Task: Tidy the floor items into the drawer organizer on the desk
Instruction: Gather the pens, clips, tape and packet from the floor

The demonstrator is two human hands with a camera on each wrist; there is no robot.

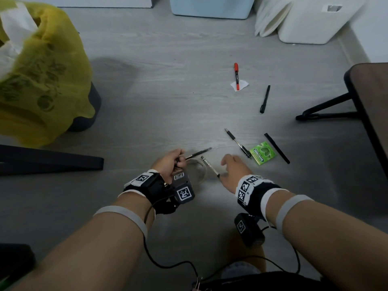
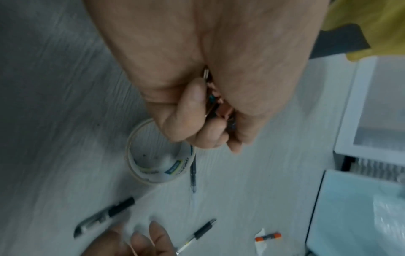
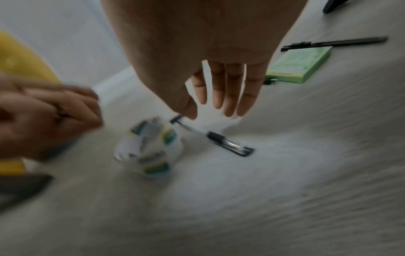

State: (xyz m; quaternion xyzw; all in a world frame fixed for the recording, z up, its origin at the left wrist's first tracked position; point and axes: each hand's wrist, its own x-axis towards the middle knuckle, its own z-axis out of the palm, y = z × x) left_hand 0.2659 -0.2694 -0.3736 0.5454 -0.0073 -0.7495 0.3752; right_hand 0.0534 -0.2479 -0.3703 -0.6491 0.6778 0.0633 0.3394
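Note:
Low over the grey floor, my left hand (image 1: 170, 162) grips a black pen (image 1: 197, 154) that points right, plus some small items (image 2: 215, 107) tucked in the fist. A clear tape roll (image 1: 197, 171) lies just under it. My right hand (image 1: 233, 171) hovers open with straight, spread fingers (image 3: 219, 93), its thumb at the end of a clear-barrelled pen (image 1: 210, 165) on the floor. Further right lie another pen (image 1: 238, 143), a green gum pack (image 1: 262, 153) and a black strip (image 1: 277, 148). A black marker (image 1: 265, 99) and a red marker (image 1: 236, 76) lie farther off.
A yellow bag (image 1: 42, 70) over a dark bin stands at the left, with a black chair leg (image 1: 52, 162) in front. The dark desk's edge (image 1: 369, 114) and its leg (image 1: 327, 110) are at the right. A light blue box (image 1: 212, 7) and a white bin (image 1: 310, 22) stand at the back.

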